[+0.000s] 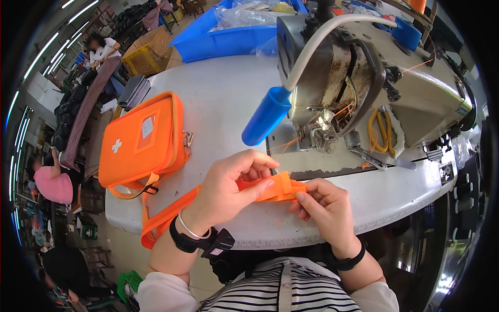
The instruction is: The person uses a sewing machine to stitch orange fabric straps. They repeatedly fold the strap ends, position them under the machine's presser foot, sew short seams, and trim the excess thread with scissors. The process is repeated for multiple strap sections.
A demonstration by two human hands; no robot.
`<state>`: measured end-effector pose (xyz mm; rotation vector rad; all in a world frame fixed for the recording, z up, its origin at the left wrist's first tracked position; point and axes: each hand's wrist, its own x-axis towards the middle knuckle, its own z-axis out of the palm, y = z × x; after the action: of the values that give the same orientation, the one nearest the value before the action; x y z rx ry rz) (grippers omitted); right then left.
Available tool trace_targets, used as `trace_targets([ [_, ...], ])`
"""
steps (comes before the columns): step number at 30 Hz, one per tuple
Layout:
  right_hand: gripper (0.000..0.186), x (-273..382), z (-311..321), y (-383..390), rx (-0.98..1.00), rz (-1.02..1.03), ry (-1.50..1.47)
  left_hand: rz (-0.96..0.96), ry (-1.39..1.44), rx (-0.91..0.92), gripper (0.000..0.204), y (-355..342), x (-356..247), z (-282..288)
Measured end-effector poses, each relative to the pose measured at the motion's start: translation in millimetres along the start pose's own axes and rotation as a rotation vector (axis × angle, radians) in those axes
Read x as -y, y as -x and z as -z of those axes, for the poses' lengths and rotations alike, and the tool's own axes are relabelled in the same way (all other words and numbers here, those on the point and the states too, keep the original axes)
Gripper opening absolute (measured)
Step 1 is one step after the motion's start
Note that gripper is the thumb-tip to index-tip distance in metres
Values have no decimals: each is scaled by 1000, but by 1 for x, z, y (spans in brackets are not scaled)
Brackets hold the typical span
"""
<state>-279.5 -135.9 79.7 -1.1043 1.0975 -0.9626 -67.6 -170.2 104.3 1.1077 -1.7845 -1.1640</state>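
Note:
My left hand [223, 182] pinches a folded orange webbing strap [279, 188] between thumb and fingers, close to the table's front edge. At the strap's other end, my right hand [325, 208] grips it with thumb against fingertips. Layers of the webbing overlap between the two hands. From my left hand the strap trails left and hangs in a loop over the table edge, towards an orange bag [138, 140]. That bag, with a white cross, a clear window and a metal clip [188, 139] on its side, lies to the left.
Behind my hands stands a sewing machine [364, 78] with orange thread at its needle. A blue-headed lamp [267, 117] hangs over the table [218, 86]. Yellow-handled scissors [382, 132] lie right; a blue bin [223, 44] and dark stacked panels [135, 92] stand beyond. People work far left.

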Motion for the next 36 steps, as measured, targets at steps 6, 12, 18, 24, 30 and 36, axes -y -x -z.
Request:
trace_targets([
  [6, 10, 0, -1, -1, 6, -10, -5, -48, 14, -43, 22, 0, 1, -1],
  [12, 12, 2, 1, -1, 35, -21, -19, -42, -20, 6, 25, 0, -2, -3],
  [18, 10, 4, -2, -1, 40, -29, -34, -182, -90, -4, 26, 0, 0, -4],
  [24, 11, 0, -4, -2, -25, 24, -43, -211, -214, -57, 24, -2, -4, 0],
  [30, 10, 2, -4, -2, -43, 5, -2, -81, -204, -153, 16, 0, -2, 20],
  [36, 9, -1, -6, -2, -84, 11, -18, 33, -258, 45, 18, 4, -9, 35],
])
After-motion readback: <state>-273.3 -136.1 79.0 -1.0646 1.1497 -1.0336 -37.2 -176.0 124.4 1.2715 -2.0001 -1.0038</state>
